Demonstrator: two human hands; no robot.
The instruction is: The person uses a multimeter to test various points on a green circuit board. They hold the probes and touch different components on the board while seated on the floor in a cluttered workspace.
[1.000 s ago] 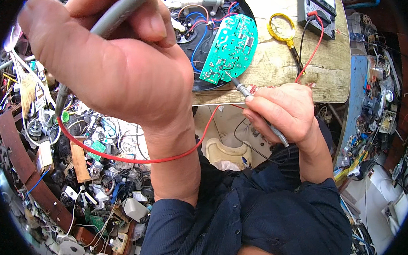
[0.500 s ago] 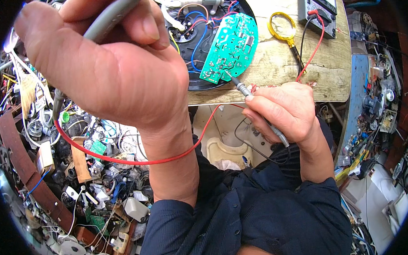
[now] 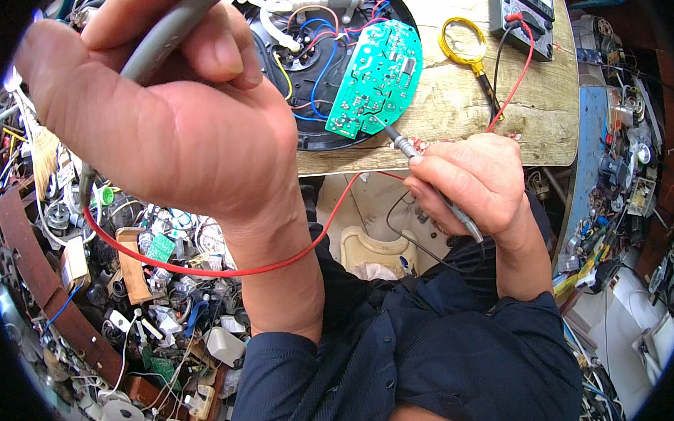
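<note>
1. While the left hand [image 3: 170,128] curls around a gray probe [image 3: 172,34], the right hand [image 3: 474,183] pinches a slim probe [image 3: 405,144].
2. Its tip [image 3: 390,131] is at the green board [image 3: 380,75], which overlaps a black base [image 3: 313,140] on the table [image 3: 539,113].

left grip [image 3: 174,135]: cut by top edge | grey probe [image 3: 170,35]: upper end likewise | black base [image 3: 323,142]: partly hidden

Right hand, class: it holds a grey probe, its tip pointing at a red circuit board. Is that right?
The colour is wrong: the head view shows the circuit board is green. The right hand does hold a grey probe pointing at it.
</note>
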